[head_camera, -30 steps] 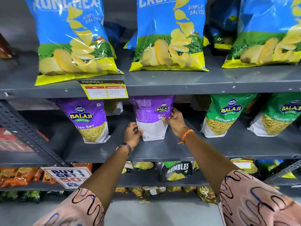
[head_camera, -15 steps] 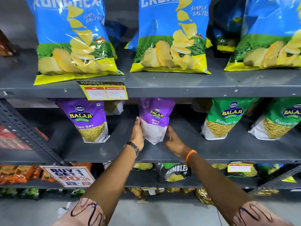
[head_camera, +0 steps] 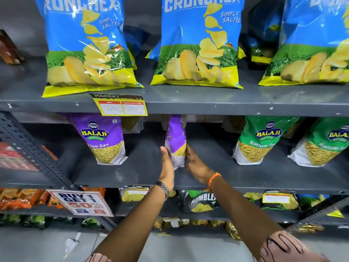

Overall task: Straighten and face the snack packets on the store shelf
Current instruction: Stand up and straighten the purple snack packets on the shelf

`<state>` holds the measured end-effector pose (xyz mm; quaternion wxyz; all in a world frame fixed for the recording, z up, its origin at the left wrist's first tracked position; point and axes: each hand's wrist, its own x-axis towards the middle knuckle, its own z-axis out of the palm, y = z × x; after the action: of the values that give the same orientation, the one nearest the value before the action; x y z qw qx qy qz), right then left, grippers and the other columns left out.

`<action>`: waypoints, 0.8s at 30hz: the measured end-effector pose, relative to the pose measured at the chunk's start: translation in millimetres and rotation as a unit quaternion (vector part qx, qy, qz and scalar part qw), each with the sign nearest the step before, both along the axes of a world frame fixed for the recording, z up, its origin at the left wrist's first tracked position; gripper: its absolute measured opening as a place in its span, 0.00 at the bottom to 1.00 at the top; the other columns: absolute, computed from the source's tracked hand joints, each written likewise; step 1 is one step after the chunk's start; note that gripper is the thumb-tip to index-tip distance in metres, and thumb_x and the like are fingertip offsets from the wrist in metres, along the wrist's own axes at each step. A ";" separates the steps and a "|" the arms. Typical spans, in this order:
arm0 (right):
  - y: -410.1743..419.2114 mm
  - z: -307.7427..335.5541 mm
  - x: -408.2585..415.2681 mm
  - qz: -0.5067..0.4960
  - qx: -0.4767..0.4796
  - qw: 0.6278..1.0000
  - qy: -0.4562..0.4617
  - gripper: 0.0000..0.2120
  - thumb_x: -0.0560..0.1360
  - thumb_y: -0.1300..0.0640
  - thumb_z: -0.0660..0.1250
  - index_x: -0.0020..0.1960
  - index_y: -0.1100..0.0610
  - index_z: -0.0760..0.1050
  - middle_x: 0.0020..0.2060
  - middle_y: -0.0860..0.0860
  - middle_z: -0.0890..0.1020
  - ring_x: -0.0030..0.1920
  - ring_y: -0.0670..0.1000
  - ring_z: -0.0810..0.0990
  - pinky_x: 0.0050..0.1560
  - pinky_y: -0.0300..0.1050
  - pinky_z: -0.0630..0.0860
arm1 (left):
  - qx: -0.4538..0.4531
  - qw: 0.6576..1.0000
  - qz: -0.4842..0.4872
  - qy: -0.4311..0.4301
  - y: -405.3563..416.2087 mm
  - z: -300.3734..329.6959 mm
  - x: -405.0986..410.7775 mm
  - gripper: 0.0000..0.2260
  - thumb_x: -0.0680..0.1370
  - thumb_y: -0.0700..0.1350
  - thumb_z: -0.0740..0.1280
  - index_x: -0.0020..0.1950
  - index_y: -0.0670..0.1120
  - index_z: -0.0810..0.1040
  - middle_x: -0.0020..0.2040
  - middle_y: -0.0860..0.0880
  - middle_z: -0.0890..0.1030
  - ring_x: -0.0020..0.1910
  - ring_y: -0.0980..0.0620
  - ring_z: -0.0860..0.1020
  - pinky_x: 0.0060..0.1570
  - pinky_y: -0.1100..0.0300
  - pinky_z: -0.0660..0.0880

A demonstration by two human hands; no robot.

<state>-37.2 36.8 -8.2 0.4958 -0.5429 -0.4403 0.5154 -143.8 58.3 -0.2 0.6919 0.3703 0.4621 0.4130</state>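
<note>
A purple Aloo Sev packet (head_camera: 176, 140) stands on the middle shelf (head_camera: 143, 167), turned edge-on so only its narrow side faces me. My left hand (head_camera: 167, 163) presses flat against its lower left side and my right hand (head_camera: 196, 165) holds its lower right side, so the packet is clasped between both palms. A second purple Aloo Sev packet (head_camera: 103, 138) stands to the left, label facing front. Two green Ratlami Sev packets (head_camera: 261, 138) (head_camera: 324, 142) stand to the right, facing front and leaning slightly.
Three large blue Crunchex chip bags (head_camera: 198, 44) sit on the top shelf, with more behind. A yellow price tag (head_camera: 120, 106) hangs from that shelf's edge. Below are a "Buy 1 Get 1" sign (head_camera: 81, 203), a Rumbles bag (head_camera: 203, 202) and several small packets. A slotted upright (head_camera: 32, 148) slants at left.
The middle purple packet has turned from showing its back, through its front, to edge-on. Both hands slid down to its lower sides and now clasp it between the palms.
</note>
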 end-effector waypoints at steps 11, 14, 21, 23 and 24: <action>20.0 -1.0 33.3 -0.158 -0.056 0.986 -0.015 0.41 0.68 0.76 0.70 0.75 0.61 0.57 0.64 0.49 0.67 0.64 0.49 0.67 0.61 0.44 0.70 | 0.019 0.999 0.024 -0.037 23.4 -6.1 -34.6 0.22 0.84 0.55 0.51 0.75 0.49 0.69 0.74 0.51 0.71 0.68 0.58 0.74 0.67 0.65 0.68; 34.0 9.2 35.4 -0.107 -0.053 0.991 -0.065 0.42 0.67 0.76 0.71 0.75 0.63 0.56 0.70 0.56 0.70 0.71 0.54 0.68 0.67 0.45 0.68 | 0.058 0.998 0.011 -0.003 14.8 -8.0 -26.1 0.26 0.77 0.41 0.64 0.75 0.41 0.65 0.66 0.46 0.73 0.66 0.49 0.71 0.71 0.52 0.66; 35.2 -2.5 34.6 -0.098 -0.053 0.990 -0.092 0.30 0.65 0.71 0.76 0.64 0.65 0.69 0.59 0.61 0.80 0.55 0.56 0.80 0.59 0.51 0.78 | 0.104 0.975 -0.073 0.181 57.5 -8.4 -37.0 0.28 0.72 0.29 0.68 0.71 0.40 0.66 0.68 0.41 0.77 0.69 0.41 0.75 0.70 0.44 0.71; 36.6 -1.9 38.6 -0.063 -0.037 0.993 -0.094 0.27 0.65 0.71 0.76 0.61 0.60 0.71 0.59 0.58 0.81 0.52 0.46 0.82 0.56 0.44 0.81 | 0.142 0.954 -0.102 0.243 74.8 -9.1 -46.1 0.33 0.71 0.29 0.71 0.72 0.41 0.63 0.69 0.43 0.75 0.69 0.44 0.74 0.70 0.47 0.71; 38.4 -0.2 40.3 -0.048 -0.029 0.994 -0.095 0.28 0.65 0.71 0.76 0.61 0.57 0.71 0.57 0.55 0.82 0.50 0.41 0.82 0.54 0.40 0.81 | 0.167 0.940 -0.115 0.275 83.1 -9.3 -50.2 0.36 0.70 0.31 0.74 0.73 0.42 0.62 0.69 0.45 0.75 0.68 0.46 0.74 0.70 0.48 0.71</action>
<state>3.1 75.1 -8.3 0.4594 -0.6242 -0.4440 0.4497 -194.0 141.4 -9.4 0.5090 0.6303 0.5130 0.2838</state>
